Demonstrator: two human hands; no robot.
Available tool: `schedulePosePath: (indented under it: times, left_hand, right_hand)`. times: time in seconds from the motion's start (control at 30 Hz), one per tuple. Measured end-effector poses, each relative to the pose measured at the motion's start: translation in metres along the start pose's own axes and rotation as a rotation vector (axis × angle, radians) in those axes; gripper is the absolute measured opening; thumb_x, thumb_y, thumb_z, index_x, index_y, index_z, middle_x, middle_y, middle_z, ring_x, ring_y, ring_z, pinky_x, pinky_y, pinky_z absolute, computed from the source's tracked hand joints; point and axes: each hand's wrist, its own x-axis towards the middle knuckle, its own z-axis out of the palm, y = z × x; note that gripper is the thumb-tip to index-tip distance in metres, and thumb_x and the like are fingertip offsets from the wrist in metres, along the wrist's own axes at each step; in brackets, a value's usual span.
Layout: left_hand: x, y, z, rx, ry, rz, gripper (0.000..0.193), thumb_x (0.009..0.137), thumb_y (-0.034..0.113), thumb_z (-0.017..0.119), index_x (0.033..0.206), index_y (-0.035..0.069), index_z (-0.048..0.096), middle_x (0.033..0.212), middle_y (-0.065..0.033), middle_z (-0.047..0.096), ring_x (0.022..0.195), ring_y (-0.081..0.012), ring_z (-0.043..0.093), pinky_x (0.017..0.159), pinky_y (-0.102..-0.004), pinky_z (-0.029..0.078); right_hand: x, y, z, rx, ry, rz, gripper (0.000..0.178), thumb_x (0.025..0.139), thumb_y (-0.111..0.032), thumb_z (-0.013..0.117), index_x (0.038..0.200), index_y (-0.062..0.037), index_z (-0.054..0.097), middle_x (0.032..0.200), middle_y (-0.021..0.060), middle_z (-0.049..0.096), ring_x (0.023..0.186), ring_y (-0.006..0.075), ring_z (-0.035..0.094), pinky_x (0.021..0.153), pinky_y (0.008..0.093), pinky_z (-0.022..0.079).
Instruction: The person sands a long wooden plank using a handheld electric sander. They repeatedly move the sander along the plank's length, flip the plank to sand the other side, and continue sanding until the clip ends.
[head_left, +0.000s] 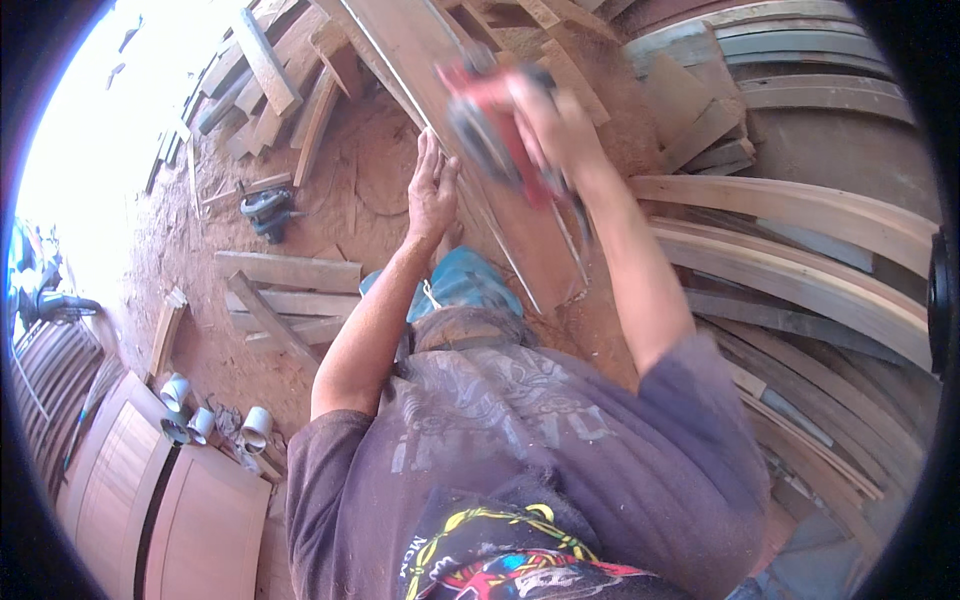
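Observation:
A long, reddish-brown wooden board with pale edges runs from the top of the head view down to just in front of my body. My right hand is wrapped round the handle of a red-and-black electric planer, which is over the board and smeared by motion. Its underside is hidden, so contact with the wood cannot be made out. On the board's left edge rests my left hand, its fingers stretched forward and holding nothing.
Long planks are stacked at the right, and offcuts lie at the far left. A dark power tool sits on the dusty ground. Nearer left are loose boards, several cans and panelled wooden doors.

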Motion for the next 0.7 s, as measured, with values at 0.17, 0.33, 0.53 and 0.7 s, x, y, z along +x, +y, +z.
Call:
schedulePosePath:
  times: [0.17, 0.33, 0.53, 0.7]
  left_hand:
    - [0.007, 0.016, 0.010, -0.174, -0.040, -0.065, 0.063, 0.108, 0.006, 0.061, 0.164, -0.001, 0.035, 0.176, -0.0200, 0.022, 0.156, -0.0259, 0.035, 0.124, -0.0374, 0.040]
    - [0.006, 0.010, 0.002, -0.175, -0.029, -0.040, 0.064, 0.107, 0.010, 0.063, 0.164, 0.000, 0.036, 0.175, -0.0189, 0.026, 0.157, -0.0262, 0.036, 0.125, -0.0373, 0.037]
    - [0.010, 0.022, -0.006, -0.115, -0.082, -0.085, 0.064, 0.105, 0.006, 0.063, 0.164, 0.001, 0.037, 0.174, -0.0189, 0.031, 0.163, -0.0291, 0.022, 0.128, -0.0393, 0.030]
    - [0.014, 0.012, -0.009, -0.154, -0.091, 0.018, 0.071, 0.107, 0.014, 0.068, 0.167, 0.003, 0.031, 0.165, -0.0122, 0.042, 0.139, -0.0269, 0.057, 0.110, -0.0365, 0.050]
  right_hand:
    - [0.082, -0.046, 0.002, -0.078, -0.007, -0.002, 0.063, 0.104, -0.063, 0.049, 0.098, -0.0111, 0.084, 0.071, 0.0136, 0.071, 0.069, 0.0249, 0.070, 0.070, 0.0420, 0.055]
    - [0.023, -0.012, -0.006, -0.036, -0.013, -0.055, 0.060, 0.105, -0.060, 0.050, 0.103, -0.0109, 0.085, 0.077, 0.0150, 0.074, 0.076, 0.0240, 0.073, 0.075, 0.0420, 0.056]
    - [-0.225, 0.109, -0.046, 0.002, 0.091, 0.054, 0.041, 0.105, -0.040, 0.056, 0.083, -0.0080, 0.068, 0.068, -0.0003, 0.058, 0.063, 0.0098, 0.054, 0.058, 0.0317, 0.040]
    - [-0.293, 0.132, -0.042, 0.053, 0.164, 0.253, 0.040, 0.105, -0.031, 0.058, 0.074, -0.0064, 0.060, 0.065, -0.0040, 0.054, 0.058, 0.0050, 0.048, 0.052, 0.0277, 0.035]
